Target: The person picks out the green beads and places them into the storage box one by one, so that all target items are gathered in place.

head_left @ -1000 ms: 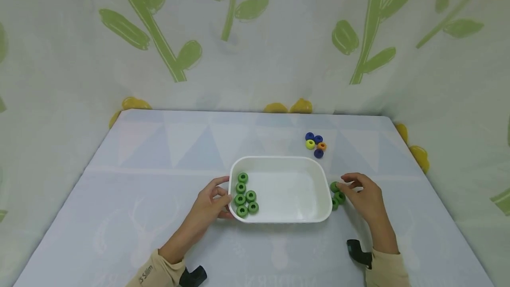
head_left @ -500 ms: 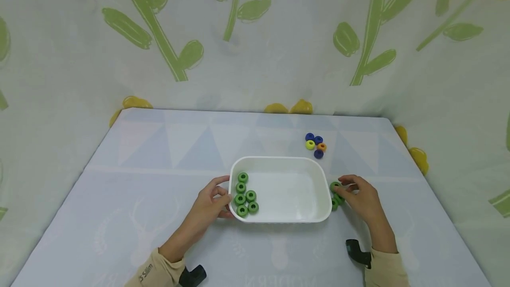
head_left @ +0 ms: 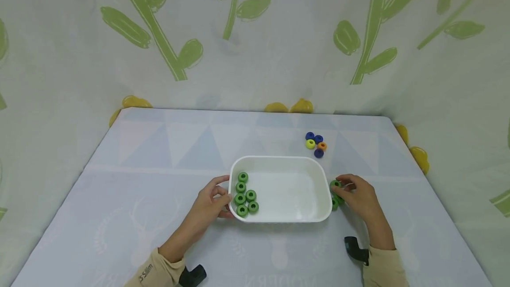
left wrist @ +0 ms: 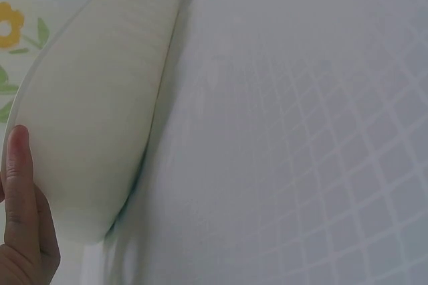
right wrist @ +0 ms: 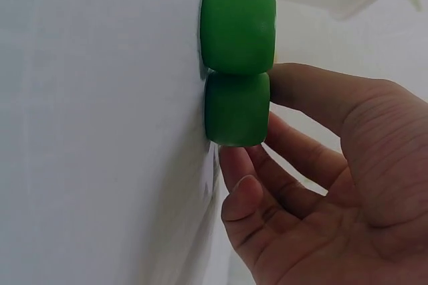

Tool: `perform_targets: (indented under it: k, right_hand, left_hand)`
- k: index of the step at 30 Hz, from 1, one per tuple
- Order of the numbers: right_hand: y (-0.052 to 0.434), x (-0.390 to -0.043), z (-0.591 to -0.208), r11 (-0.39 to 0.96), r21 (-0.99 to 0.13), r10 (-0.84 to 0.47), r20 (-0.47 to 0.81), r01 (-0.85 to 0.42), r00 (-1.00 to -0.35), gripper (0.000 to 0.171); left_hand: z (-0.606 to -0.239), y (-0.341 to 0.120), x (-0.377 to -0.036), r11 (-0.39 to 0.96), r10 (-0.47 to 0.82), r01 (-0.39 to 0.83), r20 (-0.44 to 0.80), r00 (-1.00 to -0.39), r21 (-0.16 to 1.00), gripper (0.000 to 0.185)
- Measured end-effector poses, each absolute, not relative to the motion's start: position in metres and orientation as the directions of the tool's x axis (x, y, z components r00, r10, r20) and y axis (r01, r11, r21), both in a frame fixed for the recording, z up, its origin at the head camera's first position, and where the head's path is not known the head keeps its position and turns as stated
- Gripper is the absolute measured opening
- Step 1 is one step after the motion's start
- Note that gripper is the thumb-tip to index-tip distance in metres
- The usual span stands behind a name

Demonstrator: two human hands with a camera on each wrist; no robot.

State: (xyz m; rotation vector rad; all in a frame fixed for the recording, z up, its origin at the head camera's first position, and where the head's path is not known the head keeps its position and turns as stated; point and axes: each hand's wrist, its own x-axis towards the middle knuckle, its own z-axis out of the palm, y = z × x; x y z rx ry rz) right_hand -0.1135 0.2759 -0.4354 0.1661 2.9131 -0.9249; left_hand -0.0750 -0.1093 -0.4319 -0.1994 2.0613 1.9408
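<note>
From my remote seat, left to right: left hand [head_left: 211, 203] grasps the near-left corner of the white tray [head_left: 314, 169], thumb on the rim, fingers curled against the outer wall. The tray looks like smooth, thin, stiff plastic with rounded corners; I judge it light and apt to slide on the pale cloth-covered table [head_left: 139, 180]. Six green rings [head_left: 244, 194] lie inside at its left end. Right of the tray, the right hand [head_left: 358, 196] pinches one of the loose green rings [right wrist: 237, 108] lying on the table just beside the wall. They look matte, chunky, rounded, probably light foam or soft plastic; best taken across the outer sides. Farther back lie blue, yellow and orange rings [head_left: 315, 144].
</note>
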Motion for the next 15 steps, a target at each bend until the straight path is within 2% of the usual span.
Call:
perform_targets:
  k: [9,15]
  right_hand:
    - [0.2746,-0.1165,-0.4352,0.818,-0.559,0.09,-0.108,0.135,-0.99,0.046]
    - [0.2736,-0.1148,-0.4297,0.798,-0.578,0.144,-0.095,0.173,-0.985,0.052]
  left_hand:
    - [-0.4333,-0.1093,-0.0761,0.076,0.097,-0.311,-0.318,-0.943,0.947,0.055]
    - [-0.4313,-0.1097,-0.075,0.067,0.106,-0.31,-0.316,-0.943,0.948,0.055]
